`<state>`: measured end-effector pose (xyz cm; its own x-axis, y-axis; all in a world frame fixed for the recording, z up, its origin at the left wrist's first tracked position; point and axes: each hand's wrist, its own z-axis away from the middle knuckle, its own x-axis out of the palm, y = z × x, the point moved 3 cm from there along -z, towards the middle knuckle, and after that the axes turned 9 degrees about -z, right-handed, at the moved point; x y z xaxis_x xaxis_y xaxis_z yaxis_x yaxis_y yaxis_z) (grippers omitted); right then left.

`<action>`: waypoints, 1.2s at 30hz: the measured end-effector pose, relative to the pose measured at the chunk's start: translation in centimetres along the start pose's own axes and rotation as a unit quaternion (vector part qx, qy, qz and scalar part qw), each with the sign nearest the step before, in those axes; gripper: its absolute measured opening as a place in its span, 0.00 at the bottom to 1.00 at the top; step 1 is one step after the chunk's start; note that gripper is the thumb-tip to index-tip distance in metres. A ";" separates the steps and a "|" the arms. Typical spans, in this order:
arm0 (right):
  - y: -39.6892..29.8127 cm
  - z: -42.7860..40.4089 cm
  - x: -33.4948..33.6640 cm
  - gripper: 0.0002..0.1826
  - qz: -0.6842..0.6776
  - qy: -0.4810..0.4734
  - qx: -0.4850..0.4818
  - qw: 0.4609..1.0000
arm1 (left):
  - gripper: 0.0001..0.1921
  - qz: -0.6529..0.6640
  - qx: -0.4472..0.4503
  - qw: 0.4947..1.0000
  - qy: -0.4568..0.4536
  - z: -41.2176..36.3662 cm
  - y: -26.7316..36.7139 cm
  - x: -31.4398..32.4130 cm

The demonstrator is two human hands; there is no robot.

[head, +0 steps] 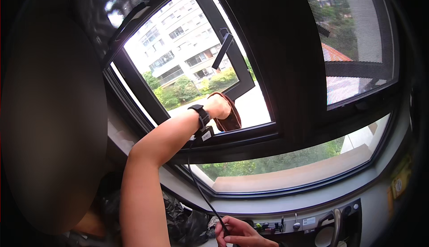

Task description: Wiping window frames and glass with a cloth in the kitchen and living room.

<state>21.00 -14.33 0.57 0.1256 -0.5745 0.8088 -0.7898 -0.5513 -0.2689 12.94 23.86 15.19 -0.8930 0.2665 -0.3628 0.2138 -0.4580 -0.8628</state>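
My left arm stretches through the opened window. My left hand [220, 107] holds a dark brown cloth [229, 121] with a paler edge, low in the opening; the fingers are mostly hidden. A black strap [200, 114] circles that wrist, and a small black box [204, 133] with a white label sits beneath it. From near the box a thin black cable [201, 188] runs down to my right hand [238, 232], which pinches it between thumb and fingers at the bottom of the view.
The window sash [243, 76], with a black handle [222, 51], stands outward. An insect screen [355, 36] covers the right pane. Below are a sill [268, 205], a black plastic bag [192, 225], a sink tap [336, 225] and several small items. A large blurred shape fills the left.
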 end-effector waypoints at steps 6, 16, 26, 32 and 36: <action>0.8 0.0 1.7 0.16 0.016 -0.014 0.022 1.000 | 0.13 0.010 -0.006 0.997 -0.073 4.1 0.0 0.8; 0.1 -0.1 2.6 0.17 0.029 -0.002 0.009 1.000 | 0.11 0.046 -0.081 0.874 0.476 -0.7 -3.1 -1.0; 0.6 0.0 2.2 0.16 0.094 0.016 -0.038 0.995 | 0.10 0.058 -0.049 0.961 0.265 1.5 -1.4 -6.4; 2.9 0.5 3.1 0.11 0.098 0.001 0.051 0.994 | 0.13 0.334 -0.066 0.895 0.287 13.9 -2.6 -3.9; 7.4 1.4 4.5 0.11 0.237 -0.059 0.139 0.960 | 0.20 0.599 -0.084 0.659 0.447 22.9 -2.3 2.1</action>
<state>16.56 -21.84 1.44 -0.1282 -0.8557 0.5014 -0.5861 -0.3425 -0.7343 1.49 6.06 24.50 0.5314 0.2262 -0.8163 0.6605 -0.7140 0.2321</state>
